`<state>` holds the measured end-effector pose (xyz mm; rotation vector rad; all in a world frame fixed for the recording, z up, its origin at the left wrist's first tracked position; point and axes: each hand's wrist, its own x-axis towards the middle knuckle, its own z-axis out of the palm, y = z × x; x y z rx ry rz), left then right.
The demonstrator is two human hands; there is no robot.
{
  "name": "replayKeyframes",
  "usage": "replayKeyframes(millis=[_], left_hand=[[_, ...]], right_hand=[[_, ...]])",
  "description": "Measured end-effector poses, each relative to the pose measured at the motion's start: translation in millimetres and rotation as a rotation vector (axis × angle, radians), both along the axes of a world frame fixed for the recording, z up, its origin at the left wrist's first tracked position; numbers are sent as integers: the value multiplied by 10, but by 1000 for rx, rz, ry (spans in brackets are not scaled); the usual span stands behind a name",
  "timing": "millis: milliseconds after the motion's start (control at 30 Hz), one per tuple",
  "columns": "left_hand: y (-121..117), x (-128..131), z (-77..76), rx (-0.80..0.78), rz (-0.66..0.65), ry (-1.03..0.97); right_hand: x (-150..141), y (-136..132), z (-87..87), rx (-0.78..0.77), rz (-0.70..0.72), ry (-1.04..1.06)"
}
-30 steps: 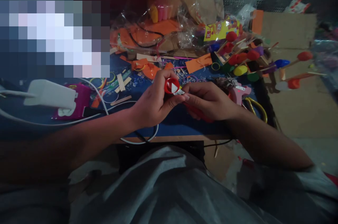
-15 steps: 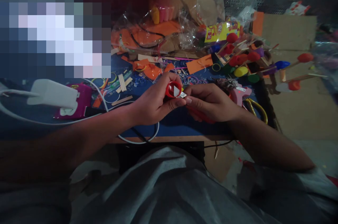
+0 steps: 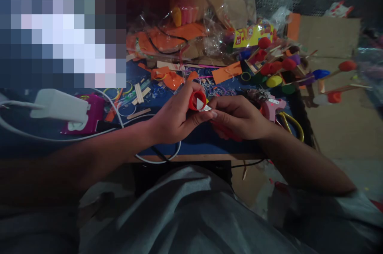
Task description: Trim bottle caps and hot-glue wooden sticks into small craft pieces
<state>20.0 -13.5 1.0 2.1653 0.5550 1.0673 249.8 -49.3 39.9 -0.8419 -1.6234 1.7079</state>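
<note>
Dim in here, murky even, near-black at the extreme top right; glinting off the crinkled plastic bag, legible around both hands, softly smeared toward the side edges, coarsely pixelated upper left.

Blue tabletop — sticks, orange scraps

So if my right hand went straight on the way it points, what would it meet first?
Probably your left hand, at its thumb tip; they look nearly touching, though depth is hard to judge.
</note>
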Motion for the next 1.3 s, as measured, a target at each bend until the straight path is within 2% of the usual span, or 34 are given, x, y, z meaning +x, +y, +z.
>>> replayKeyframes(millis=[200, 367, 500, 600, 900, 1133, 1300], left_hand=[[39, -35, 70, -56, -15, 33], [109, -61, 86, -73, -86, 68], [70, -12, 10, -44, 40, -29], [12, 26, -30, 25, 77, -36], [18, -22, 40, 58, -3, 2], [65, -52, 93, -67, -78, 24], [35, -7, 1, -32, 27, -47]], right_hand=[[-26, -9, 12, -36, 20, 49], [-21, -11, 1, -26, 20, 66], [-6, 12, -16, -27, -25, 16], [-12, 22, -21, -26, -34, 20], [-29, -18, 4, -25, -13, 36], [-12, -12, -15, -35, 6, 52], [-8, 6, -35, 7, -42, 26]])
